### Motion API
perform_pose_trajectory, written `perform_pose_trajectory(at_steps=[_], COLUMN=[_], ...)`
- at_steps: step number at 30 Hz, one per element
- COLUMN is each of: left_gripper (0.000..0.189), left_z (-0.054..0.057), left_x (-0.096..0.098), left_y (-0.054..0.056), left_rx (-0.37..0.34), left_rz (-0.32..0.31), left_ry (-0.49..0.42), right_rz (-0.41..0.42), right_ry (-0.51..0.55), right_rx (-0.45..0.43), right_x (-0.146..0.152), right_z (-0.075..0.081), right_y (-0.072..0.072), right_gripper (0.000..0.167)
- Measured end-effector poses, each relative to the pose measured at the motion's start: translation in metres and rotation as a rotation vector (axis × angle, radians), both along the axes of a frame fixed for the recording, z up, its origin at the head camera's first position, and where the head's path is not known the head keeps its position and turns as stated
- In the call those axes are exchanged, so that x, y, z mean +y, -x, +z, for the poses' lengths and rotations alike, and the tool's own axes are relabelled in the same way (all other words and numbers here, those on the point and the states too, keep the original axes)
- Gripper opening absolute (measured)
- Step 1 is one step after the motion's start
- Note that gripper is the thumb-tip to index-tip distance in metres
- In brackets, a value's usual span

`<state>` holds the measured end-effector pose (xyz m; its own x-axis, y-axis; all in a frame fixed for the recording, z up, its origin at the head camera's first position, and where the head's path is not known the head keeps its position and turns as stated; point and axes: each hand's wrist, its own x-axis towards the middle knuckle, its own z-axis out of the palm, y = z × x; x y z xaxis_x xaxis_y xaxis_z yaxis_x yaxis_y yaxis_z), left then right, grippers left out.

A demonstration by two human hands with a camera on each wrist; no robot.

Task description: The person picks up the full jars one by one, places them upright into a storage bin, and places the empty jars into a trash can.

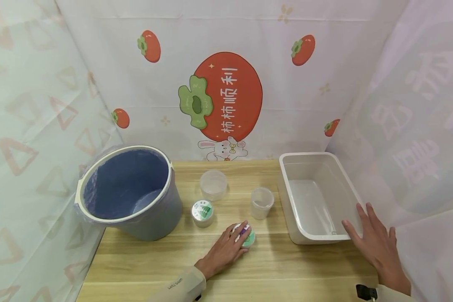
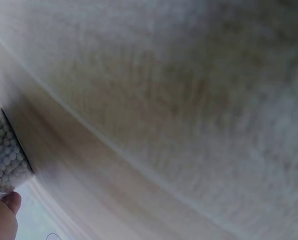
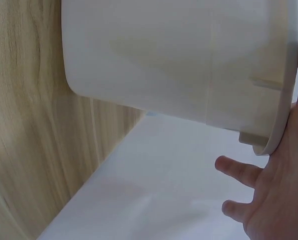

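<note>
My left hand (image 1: 226, 251) lies over a small round jar (image 1: 248, 240) with a green and white label on its lid. White beads (image 2: 6, 155) show through the jar's clear side in the left wrist view, where a finger meets its edge. My right hand (image 1: 378, 243) has its fingers spread at the near right corner of the white plastic bin (image 1: 294, 209). In the right wrist view this hand (image 3: 281, 195) touches the bin's rim.
A blue-grey bucket (image 1: 170, 220) with a bag lining stands at the left. Between it and the bin are a second lidded jar (image 1: 202, 212), a wide clear tub (image 1: 213, 184) and a clear cup (image 1: 261, 203). Printed cloth (image 1: 272, 84) walls the back and sides.
</note>
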<state>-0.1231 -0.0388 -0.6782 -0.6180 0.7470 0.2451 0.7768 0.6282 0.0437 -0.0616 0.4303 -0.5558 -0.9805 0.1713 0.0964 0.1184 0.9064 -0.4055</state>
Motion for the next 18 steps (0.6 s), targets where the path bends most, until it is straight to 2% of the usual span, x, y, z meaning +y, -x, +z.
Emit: perform_pose_trajectory(at_steps=[5, 11, 14, 18], left_gripper=[0.074, 0.076, 0.075, 0.069], left_z=[0.001, 0.005, 0.013, 0.03], left_x=[-0.001, 0.002, 0.005, 0.01], left_y=[-0.002, -0.001, 0.001, 0.002], left_rx=[0.022, 0.073, 0.098, 0.117], left_rz=[0.01, 0.002, -0.002, -0.002], left_ry=[0.001, -0.052, -0.067, -0.093], right_rz=[-0.002, 0.001, -0.001, -0.006], right_ry=[-0.001, 0.002, 0.004, 0.006], right_rx=[0.005, -0.001, -0.005, -0.007], right_x=[0.0, 0.0, 0.0, 0.0], right_z=[-0.001, 0.0, -0.001, -0.001], right_y=[0.0, 0.0, 0.0, 0.001], right_gripper=[0.086, 0.086, 0.086, 0.086])
